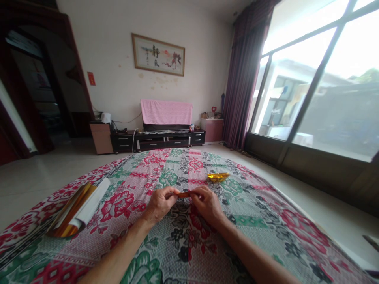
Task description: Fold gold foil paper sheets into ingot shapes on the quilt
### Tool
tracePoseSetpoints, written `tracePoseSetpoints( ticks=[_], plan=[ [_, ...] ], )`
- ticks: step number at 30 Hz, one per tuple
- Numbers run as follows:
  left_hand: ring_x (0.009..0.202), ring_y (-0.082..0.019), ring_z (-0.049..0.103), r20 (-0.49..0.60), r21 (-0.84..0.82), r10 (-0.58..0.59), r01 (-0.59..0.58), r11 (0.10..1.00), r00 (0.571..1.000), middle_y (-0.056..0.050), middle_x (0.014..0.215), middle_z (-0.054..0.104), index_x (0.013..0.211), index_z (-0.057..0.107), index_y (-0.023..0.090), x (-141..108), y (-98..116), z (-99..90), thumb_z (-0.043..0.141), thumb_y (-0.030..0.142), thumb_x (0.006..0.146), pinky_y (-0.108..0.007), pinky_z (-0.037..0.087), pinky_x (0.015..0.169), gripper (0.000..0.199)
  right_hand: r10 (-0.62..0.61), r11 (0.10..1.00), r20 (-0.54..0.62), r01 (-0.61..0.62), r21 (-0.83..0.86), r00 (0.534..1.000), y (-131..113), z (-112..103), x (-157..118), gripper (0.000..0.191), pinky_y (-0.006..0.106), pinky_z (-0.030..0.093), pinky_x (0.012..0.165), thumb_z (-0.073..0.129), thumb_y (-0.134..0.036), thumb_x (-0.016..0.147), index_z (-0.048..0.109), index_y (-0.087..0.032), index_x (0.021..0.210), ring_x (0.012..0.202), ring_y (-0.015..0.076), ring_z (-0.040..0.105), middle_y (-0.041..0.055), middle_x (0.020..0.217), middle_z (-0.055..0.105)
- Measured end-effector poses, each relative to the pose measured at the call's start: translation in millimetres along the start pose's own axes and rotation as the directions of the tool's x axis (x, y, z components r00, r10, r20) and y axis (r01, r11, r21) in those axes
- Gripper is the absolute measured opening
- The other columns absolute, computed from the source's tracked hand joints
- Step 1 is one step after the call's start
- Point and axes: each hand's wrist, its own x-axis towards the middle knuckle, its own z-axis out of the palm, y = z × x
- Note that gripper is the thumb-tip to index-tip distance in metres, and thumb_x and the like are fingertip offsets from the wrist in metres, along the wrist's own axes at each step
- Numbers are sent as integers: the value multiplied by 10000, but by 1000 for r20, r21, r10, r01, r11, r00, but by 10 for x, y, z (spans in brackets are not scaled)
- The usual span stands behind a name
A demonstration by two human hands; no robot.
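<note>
While both bare forearms reach in from the near edge, at seven and five o'clock, the left hand point(162, 202) and the right hand point(207, 203) meet at the middle of a large table covered by a pink, green, grey and white flower-patterned cloth point(308, 232). Between them, at the centre of the dial, is a narrow orange-gold strip point(184, 195), lying roughly level from nine to three o'clock. The left thumb and fingers are pinched closed on its nine o'clock end, and the right thumb and fingers close on its three o'clock end; the remaining fingers curl in, partly hidden. At two o'clock from the strip, near the right hand but apart from it, a boat-shaped piece of shiny gold foil point(217, 178) rests on the cloth. Well apart at nine o'clock, a loose pile of curling gold and white sheets point(74, 209) lies on the cloth, slanting from seven toward one o'clock. Beyond the table, near twelve o'clock, a pink cloth point(166, 112) drapes over a dark, flat object on a low black cabinet point(164, 142), and a long purple curtain point(244, 79) hangs at one o'clock.
</note>
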Motion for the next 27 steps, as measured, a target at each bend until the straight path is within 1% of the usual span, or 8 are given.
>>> tracePoseSetpoints(
  ticks=[4, 8, 10, 12, 16, 21, 24, 27],
  plan=[
    [744, -167, 651, -4, -12, 1, -1, 1000, 1000, -26, 783, 709, 824, 671, 166, -7, 21, -3, 585, 266, 735, -224, 484, 671, 159, 55, 998, 19, -56, 42, 998, 13, 10, 7, 192, 232, 417, 624, 534, -238, 754, 718, -184, 768, 647, 140, 570, 25, 715, 657],
    [768, -177, 652, 11, 3, -10, 10, 1000, 1000, -29, 795, 709, 826, 677, 166, -13, 18, 6, 586, 276, 733, -230, 486, 679, 170, 170, 971, 101, -184, 154, 980, 54, 37, 9, 251, 212, 385, 524, 508, -276, 764, 724, -173, 838, 553, 126, 538, 7, 645, 658],
    [779, -182, 652, 14, 13, -24, 23, 1000, 1000, -27, 769, 705, 826, 676, 165, -14, 18, 9, 586, 280, 731, -234, 487, 684, 174, 186, 960, 135, -209, 185, 973, 69, 50, 8, 270, 204, 359, 484, 503, -283, 765, 726, -165, 861, 511, 115, 513, 2, 616, 649],
    [778, -185, 651, 18, 8, -40, 40, 999, 999, -21, 728, 695, 830, 672, 165, -16, 28, 10, 582, 287, 734, -235, 488, 684, 180, 181, 962, 122, -202, 186, 976, 79, 63, 6, 264, 202, 365, 487, 517, -282, 753, 725, -156, 857, 515, 114, 515, 5, 617, 650],
    [751, -184, 651, 17, -1, -53, 53, 999, 998, -13, 685, 678, 832, 666, 166, -22, 75, 7, 582, 314, 739, -238, 490, 676, 194, 151, 972, 67, -160, 170, 986, 88, 86, -2, 233, 211, 415, 549, 541, -269, 730, 717, -151, 826, 572, 127, 551, 20, 667, 672],
    [764, -189, 650, -14, 22, -32, 33, 999, 999, -13, 665, 673, 795, 665, 171, -25, 121, 8, 599, 335, 732, -252, 493, 716, 188, 143, 976, 53, -149, 156, 988, 77, 86, -15, 196, 206, 422, 530, 542, -249, 714, 703, -158, 777, 563, 127, 559, 12, 640, 664],
    [796, -179, 650, -30, 22, 31, -30, 999, 999, -26, 765, 697, 788, 659, 177, -26, 131, 7, 586, 281, 730, -255, 494, 753, 140, 122, 969, 65, -133, 208, 990, 65, 68, -19, 194, 226, 456, 579, 539, -227, 711, 696, -160, 802, 599, 140, 593, 15, 677, 681],
    [838, -166, 645, -20, 37, 111, -110, 993, 994, -39, 891, 698, 760, 644, 181, -34, 141, -2, 563, 203, 718, -251, 492, 783, 94, 34, 974, 78, -50, 223, 996, 48, 46, -23, 220, 244, 477, 652, 515, -156, 697, 700, -182, 814, 663, 144, 616, 13, 746, 696]
  ],
)
